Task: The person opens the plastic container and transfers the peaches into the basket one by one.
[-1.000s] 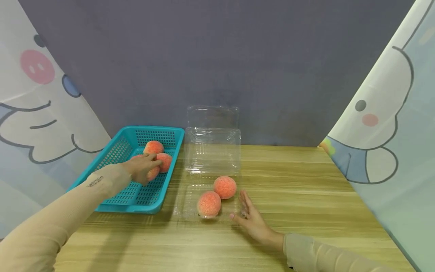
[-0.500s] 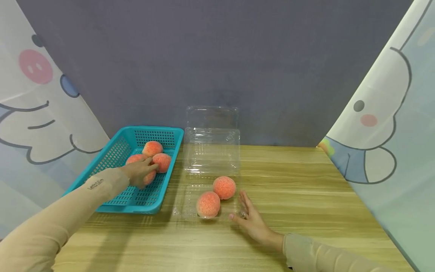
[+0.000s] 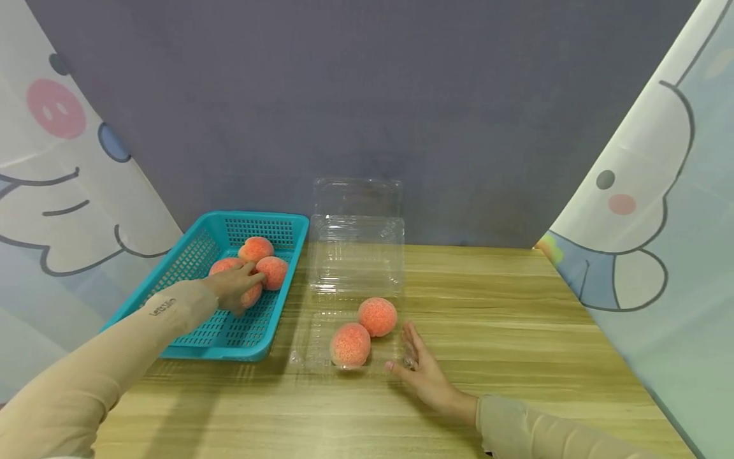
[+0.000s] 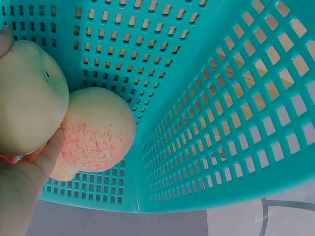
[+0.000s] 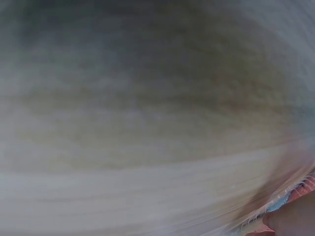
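My left hand [image 3: 232, 288] reaches into the turquoise plastic basket [image 3: 269, 352] and grips a peach [image 3: 252, 296]. In the left wrist view, thumb and a fingertip lie on either side of this pale peach [image 4: 32, 98], and a redder peach [image 4: 98, 130] sits beside it. More peaches [image 3: 272, 273] rest around my fingers in the basket. My right hand [image 3: 430, 376] rests at the right front corner of a clear plastic clamshell box [image 3: 321, 335], fingers extended and thumb apart. Two peaches [image 3: 377, 317] lie in its base.
The clamshell's transparent lid [image 3: 358, 255] stands raised behind its base, near the dark grey backdrop [image 3: 367, 95]. Cartoon-printed curtains [image 3: 636, 210] flank the wooden table [image 3: 493, 306] on both sides. The right wrist view is mostly blurred.
My left hand has shifted slightly left within the basket with the peach it grips. The right hand and the clamshell box look unchanged.
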Action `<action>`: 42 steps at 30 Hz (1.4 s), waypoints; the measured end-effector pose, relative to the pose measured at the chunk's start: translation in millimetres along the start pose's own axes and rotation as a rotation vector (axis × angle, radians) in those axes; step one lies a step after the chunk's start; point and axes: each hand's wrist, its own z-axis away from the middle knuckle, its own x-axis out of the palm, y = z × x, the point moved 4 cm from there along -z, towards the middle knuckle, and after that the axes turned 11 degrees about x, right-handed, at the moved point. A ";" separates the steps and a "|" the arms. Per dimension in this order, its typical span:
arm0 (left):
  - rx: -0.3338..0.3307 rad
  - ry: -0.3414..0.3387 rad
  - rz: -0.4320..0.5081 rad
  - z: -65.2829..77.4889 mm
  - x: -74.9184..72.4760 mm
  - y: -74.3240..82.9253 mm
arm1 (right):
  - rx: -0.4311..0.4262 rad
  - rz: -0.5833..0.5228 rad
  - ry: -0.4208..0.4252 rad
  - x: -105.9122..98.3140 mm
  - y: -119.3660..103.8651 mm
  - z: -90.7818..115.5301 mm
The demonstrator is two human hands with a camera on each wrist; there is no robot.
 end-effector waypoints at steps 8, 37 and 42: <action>0.003 0.018 -0.029 -0.1 4.5 -3.4 | -0.004 0.010 0.010 0.6 1.5 0.1; -0.028 0.034 0.026 -4.9 11.6 -11.0 | -0.008 0.004 0.021 2.0 1.5 -0.3; -0.034 0.031 0.029 -4.6 8.3 -8.5 | -0.004 -0.002 0.022 1.9 1.5 -0.3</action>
